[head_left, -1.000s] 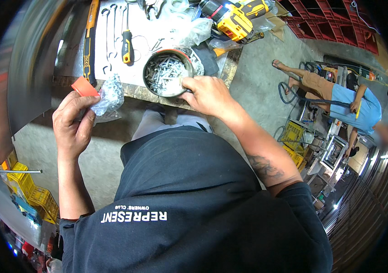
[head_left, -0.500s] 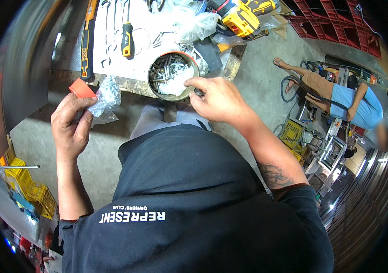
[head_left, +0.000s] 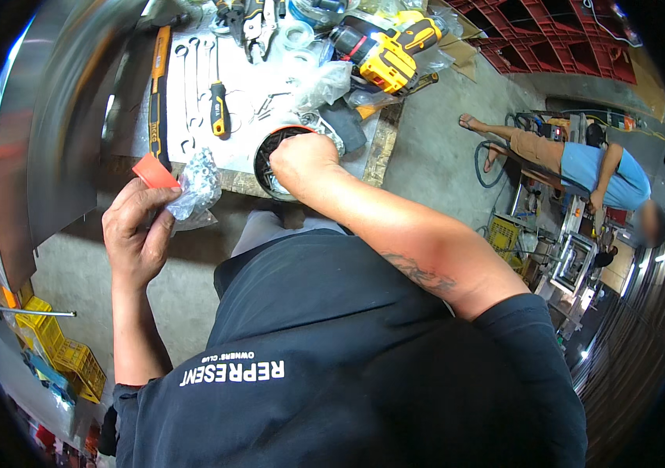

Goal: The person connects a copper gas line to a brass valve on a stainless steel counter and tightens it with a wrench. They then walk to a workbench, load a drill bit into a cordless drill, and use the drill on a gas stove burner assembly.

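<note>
My left hand pinches a clear plastic bag of small silvery metal parts by its top. An orange-red strip at the bag's top sticks out above my fingers. My right hand reaches over the bench edge into a round tin with an orange-red rim. Loose dark bolts show in the tin beside the hand. The back of the hand hides its fingers and most of the tin's contents. Just beyond the left hand lies a hammer with an orange and black handle.
On the bench lie several wrenches, a yellow-black screwdriver, pliers and a yellow cordless drill. A dark metal panel stands at the left. At the right, a person in a blue shirt is beside machinery.
My right hand has moved from the tin's right rim in over its contents, covering the white item seen there. The left hand still holds the bag.
</note>
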The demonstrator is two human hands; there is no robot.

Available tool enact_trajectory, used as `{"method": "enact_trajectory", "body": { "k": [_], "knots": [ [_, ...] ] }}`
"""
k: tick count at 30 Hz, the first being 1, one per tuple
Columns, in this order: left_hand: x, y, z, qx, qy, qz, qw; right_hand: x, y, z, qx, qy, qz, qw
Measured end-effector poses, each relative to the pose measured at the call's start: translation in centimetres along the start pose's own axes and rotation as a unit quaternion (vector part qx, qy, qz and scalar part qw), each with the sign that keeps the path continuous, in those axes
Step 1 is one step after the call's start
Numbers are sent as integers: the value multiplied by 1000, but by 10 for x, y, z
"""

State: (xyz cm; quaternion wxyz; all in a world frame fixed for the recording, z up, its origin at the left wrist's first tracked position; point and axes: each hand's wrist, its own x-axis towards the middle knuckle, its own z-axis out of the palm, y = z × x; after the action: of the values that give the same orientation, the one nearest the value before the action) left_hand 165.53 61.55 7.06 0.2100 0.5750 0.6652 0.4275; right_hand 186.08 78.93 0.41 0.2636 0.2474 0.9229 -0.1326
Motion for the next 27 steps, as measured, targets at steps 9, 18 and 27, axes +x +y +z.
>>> {"method": "enact_trajectory", "body": {
  "k": [9, 18, 27],
  "knots": [
    [-8, -2, -5, -17, 23, 8, 1000, -10, -1, -20, 59, -19, 57, 996],
    [13, 19, 54, -113, 20, -34, 993, -46, 67, -31, 673, 20, 144, 725],
    [19, 17, 95, -153, -37, -28, 987, -71, 82, -13, 825, 13, 110, 554]
  ]
}}
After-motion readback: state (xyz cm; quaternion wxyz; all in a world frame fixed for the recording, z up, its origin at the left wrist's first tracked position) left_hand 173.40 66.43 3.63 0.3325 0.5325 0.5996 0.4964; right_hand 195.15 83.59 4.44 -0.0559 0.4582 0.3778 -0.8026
